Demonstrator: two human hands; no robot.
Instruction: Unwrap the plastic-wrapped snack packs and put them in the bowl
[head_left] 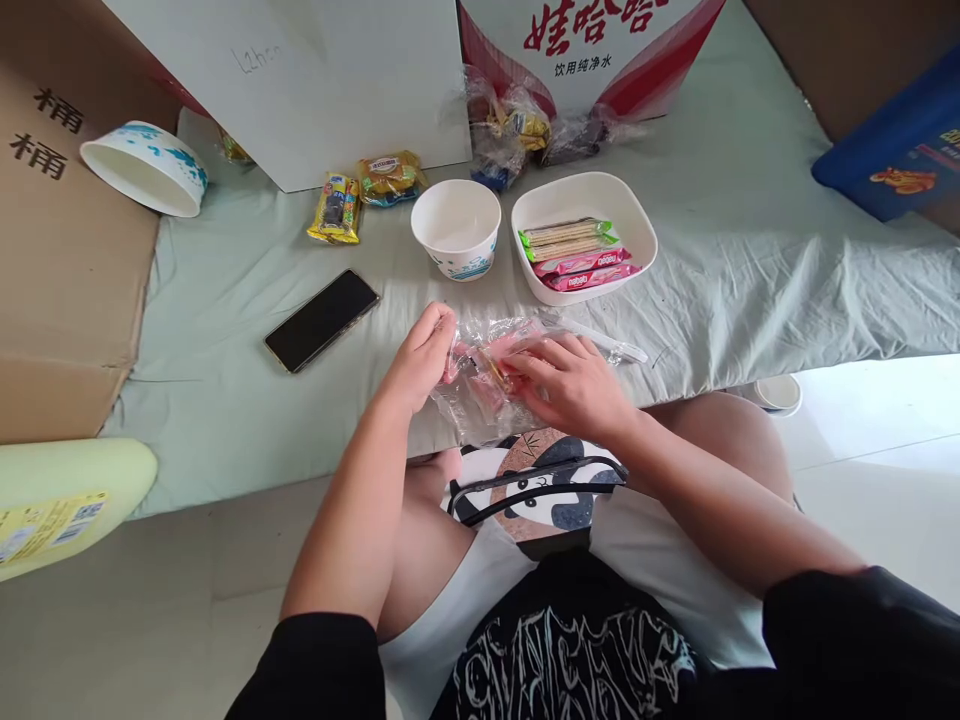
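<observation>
A clear plastic bag (469, 415) with small pink-wrapped snacks (489, 390) in it lies crumpled at the table's near edge. My left hand (424, 355) is closed on the bag's left side, thumb uppermost. From the right, my right hand (574, 385) reaches over the bag, fingers bent and closed around a pink-wrapped snack; its fingertips are partly hidden by the film. Just beyond the hands stand a white paper bowl (469, 265) with a blue pattern and a white square tub (645, 240) holding green and pink wrapped wafer packets (574, 262).
A phone (322, 320) lies left of my hands. Yellow snack packs (337, 208), a tilted paper bowl (146, 170) and white cartons (300, 90) are farther back. A white plastic strip (619, 345) lies right of the bag. A dark-handled panda-print bag (540, 510) is below the edge.
</observation>
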